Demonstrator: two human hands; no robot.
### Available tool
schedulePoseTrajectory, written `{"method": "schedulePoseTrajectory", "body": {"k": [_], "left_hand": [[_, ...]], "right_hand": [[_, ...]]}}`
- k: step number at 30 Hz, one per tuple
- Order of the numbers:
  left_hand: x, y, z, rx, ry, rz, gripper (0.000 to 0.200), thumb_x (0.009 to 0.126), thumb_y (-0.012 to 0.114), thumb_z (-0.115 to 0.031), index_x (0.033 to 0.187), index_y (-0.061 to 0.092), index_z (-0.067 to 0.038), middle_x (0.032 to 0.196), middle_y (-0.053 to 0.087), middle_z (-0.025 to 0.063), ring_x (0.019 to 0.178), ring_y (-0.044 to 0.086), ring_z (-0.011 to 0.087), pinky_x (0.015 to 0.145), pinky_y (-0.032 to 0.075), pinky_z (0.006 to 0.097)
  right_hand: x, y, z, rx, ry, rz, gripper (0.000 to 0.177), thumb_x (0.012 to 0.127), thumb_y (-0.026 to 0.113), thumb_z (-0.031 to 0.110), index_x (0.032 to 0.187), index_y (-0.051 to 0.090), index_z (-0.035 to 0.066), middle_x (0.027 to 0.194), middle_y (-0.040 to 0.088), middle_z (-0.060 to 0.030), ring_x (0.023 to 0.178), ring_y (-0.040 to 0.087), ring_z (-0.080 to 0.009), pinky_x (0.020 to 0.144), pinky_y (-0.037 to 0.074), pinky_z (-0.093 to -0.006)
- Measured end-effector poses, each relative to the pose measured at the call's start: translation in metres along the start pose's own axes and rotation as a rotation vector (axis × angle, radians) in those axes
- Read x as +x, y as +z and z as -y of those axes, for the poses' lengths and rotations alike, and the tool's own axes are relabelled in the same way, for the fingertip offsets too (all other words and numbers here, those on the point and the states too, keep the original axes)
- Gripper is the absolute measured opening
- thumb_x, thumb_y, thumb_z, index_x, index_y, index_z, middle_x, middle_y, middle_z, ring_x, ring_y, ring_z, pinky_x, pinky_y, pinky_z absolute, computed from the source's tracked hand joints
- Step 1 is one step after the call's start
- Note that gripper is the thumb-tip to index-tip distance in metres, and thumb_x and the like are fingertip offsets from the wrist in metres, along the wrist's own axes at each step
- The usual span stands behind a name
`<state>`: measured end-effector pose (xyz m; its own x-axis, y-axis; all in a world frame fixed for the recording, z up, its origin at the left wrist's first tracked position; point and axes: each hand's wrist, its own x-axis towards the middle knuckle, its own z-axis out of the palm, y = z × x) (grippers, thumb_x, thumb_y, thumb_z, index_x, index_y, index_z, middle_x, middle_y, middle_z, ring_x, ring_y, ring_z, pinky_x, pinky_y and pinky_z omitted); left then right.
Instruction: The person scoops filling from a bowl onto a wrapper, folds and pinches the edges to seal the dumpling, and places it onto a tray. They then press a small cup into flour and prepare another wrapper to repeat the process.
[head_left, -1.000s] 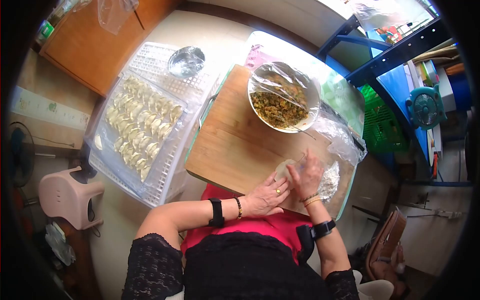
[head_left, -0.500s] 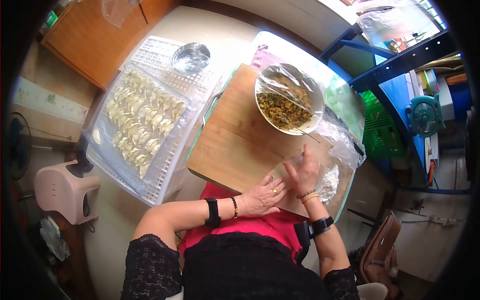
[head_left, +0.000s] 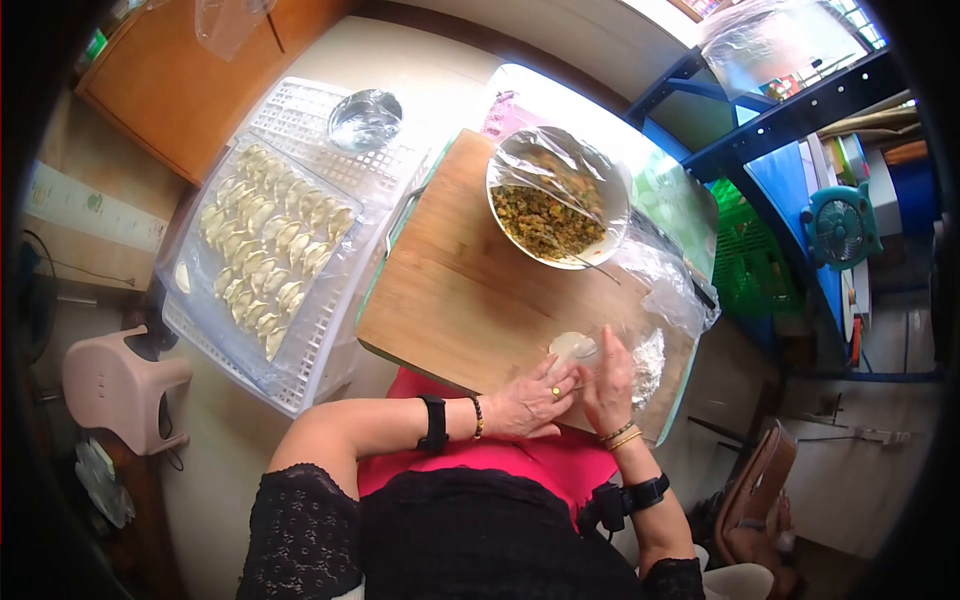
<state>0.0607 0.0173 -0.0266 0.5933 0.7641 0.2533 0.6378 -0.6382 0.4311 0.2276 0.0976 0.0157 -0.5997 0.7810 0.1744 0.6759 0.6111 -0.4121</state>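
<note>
A pale round dumpling wrapper (head_left: 570, 347) is between my two hands over the near edge of the wooden board (head_left: 440, 270). My left hand (head_left: 530, 403), with a ring on one finger, reaches in from the left and has its fingertips closed on the wrapper's lower edge. On the other side, my right hand (head_left: 610, 385) is held upright, thumb and fingers at the wrapper's right edge. The fingers partly cover the wrapper. Beyond them stands a bowl of chopped filling (head_left: 550, 215), half covered with plastic film, a thin utensil handle sticking out.
White flour (head_left: 649, 368) lies right of my right hand, below crumpled plastic film (head_left: 660, 285). To the left, a tray (head_left: 335, 245) carries rows of dumplings on a white crate (head_left: 300, 105), near a film-covered bowl (head_left: 366, 120). A pink stool (head_left: 115, 390) stands at far left.
My right hand has turned more upright and come down closer to my left hand. The wrapper now shows more clearly above my left fingertips. The whole view has shifted slightly.
</note>
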Motion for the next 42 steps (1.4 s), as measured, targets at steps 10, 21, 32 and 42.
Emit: {"method": "schedulePoseTrajectory", "body": {"k": [10,21,32,42], "left_hand": [[-0.005,0.0,-0.001,0.022,0.023,-0.053,0.063,0.084,0.061,-0.048,0.122,0.053,0.002,0.134,0.044,0.0237,0.134,0.034,0.0382,0.113,0.021,0.0564],[-0.012,-0.005,0.003,-0.068,-0.048,-0.071,0.067,0.083,0.062,-0.048,0.125,0.051,0.002,0.13,0.047,0.0233,0.133,0.035,0.038,0.114,0.018,0.0569],[-0.022,-0.01,0.006,-0.046,-0.132,-0.072,0.065,0.087,0.057,-0.049,0.127,0.05,0.002,0.133,0.045,0.0231,0.136,0.033,0.0363,0.115,0.016,0.0557],[-0.023,-0.016,0.019,-0.004,-0.241,-0.11,0.068,0.085,0.057,-0.051,0.127,0.05,0.002,0.136,0.043,0.0238,0.136,0.033,0.0361,0.113,0.018,0.0565]], "right_hand": [[0.025,0.016,-0.047,-0.056,0.291,-0.161,0.073,0.081,0.071,0.035,0.138,0.041,0.001,0.107,0.059,-0.0148,0.098,0.056,-0.0308,0.087,0.04,-0.0449],[0.023,0.031,0.002,-0.26,0.052,-0.071,0.079,0.079,0.072,0.035,0.141,0.036,0.002,0.115,0.056,-0.0194,0.108,0.053,-0.0341,0.092,0.038,-0.0452],[0.023,0.027,0.0,-0.012,0.021,-0.091,0.075,0.08,0.071,0.021,0.142,0.035,0.0,0.118,0.056,-0.0195,0.105,0.054,-0.035,0.09,0.041,-0.0442],[0.045,0.033,-0.034,0.023,0.232,-0.205,0.078,0.078,0.075,0.027,0.141,0.037,0.003,0.109,0.057,-0.0178,0.1,0.055,-0.0334,0.088,0.042,-0.0434]]}}
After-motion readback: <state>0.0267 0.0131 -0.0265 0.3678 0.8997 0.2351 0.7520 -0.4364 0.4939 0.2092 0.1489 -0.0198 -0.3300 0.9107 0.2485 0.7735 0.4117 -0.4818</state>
